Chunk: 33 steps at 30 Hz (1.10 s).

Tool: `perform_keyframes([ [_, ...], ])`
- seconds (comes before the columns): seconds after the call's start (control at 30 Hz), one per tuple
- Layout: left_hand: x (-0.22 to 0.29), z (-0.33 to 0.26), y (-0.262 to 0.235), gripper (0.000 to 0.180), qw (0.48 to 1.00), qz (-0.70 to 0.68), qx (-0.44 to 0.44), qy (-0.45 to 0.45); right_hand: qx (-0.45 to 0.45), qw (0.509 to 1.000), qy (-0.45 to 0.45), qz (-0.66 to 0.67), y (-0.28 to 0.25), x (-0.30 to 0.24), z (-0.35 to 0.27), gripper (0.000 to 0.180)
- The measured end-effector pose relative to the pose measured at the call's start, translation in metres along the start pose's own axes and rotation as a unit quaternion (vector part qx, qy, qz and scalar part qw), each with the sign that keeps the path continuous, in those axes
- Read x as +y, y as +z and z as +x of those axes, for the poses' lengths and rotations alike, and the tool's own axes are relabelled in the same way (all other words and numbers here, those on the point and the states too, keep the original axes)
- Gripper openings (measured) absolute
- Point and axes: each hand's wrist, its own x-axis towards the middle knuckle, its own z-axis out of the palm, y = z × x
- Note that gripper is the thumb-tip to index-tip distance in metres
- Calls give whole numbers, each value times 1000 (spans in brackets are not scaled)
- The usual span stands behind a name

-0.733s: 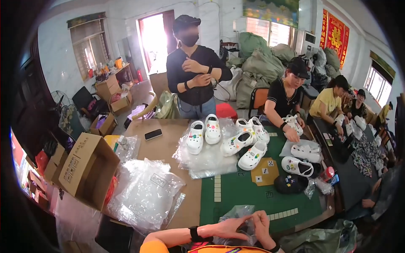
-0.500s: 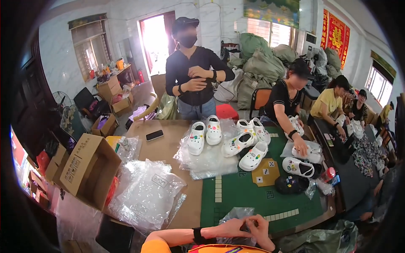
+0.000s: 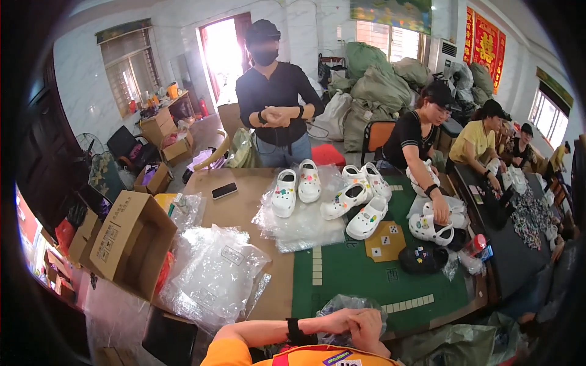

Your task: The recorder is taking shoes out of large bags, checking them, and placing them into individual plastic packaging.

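Note:
At the near edge of the table my left hand (image 3: 337, 321) and my right hand (image 3: 367, 330) are together, fingers curled in and overlapping. What they hold, if anything, is hidden between them. A crumpled clear plastic bag (image 3: 348, 303) shows right behind my hands; I cannot tell whether they grip it. Farther off, white clogs with colourful charms stand on the table: a pair (image 3: 284, 194) on stacked clear bags (image 3: 305, 235), and several more, such as one white clog (image 3: 367, 218), to the right. A black clog (image 3: 421, 260) lies nearer the right edge.
Clear plastic bags (image 3: 213, 268) lie on the left, beside an open cardboard box (image 3: 131, 244). A phone (image 3: 224, 191) rests farther back. One person (image 3: 278, 110) stands across the table; another person (image 3: 415, 143) at the right touches a white clog (image 3: 430, 227). A red-lidded jar (image 3: 477, 245) is nearby.
My hands have drawn closer together, the right now overlapping the left. The person at the right has a hand on a nearer white clog. The standing person has clasped both hands.

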Motion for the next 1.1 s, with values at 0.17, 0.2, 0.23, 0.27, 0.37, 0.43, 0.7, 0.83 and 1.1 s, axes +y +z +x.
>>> perform_keyframes([
  [0.17, 4, 2, 1, 19, 983, 99, -33, -151, -10, 998, 35, -41, -10, -1, 0, 11],
  [0.2, 11, 4, 4, 19, 983, 99, -35, -152, -9, 998, 37, -41, -14, 2, 0, 11],
  [0.23, 16, 5, 7, 18, 989, 80, 1, -128, -1, 998, 61, 2, -17, 6, -1, 13],
  [0.27, 20, 7, 6, 19, 992, 60, 39, -103, 6, 995, 85, 46, -22, 10, -1, 15],
  [0.37, 28, 11, -1, 24, 975, 98, 31, -198, 2, 967, 204, 154, -47, 21, -7, 55],
  [0.43, 47, 21, -3, 26, 972, 122, 15, -198, 10, 953, 245, 179, -62, 25, -14, 63],
  [0.7, 65, 38, 21, 18, 958, 242, -134, -76, -156, 967, 138, -147, -83, 7, -20, 74],
  [0.83, 59, 42, 31, 18, 950, 244, -168, -97, -153, 974, 126, -108, -77, 15, -41, 50],
  [1.1, 77, 76, 55, 36, 952, 139, -184, -202, -22, 968, 205, -140, -103, 17, -83, 23],
])
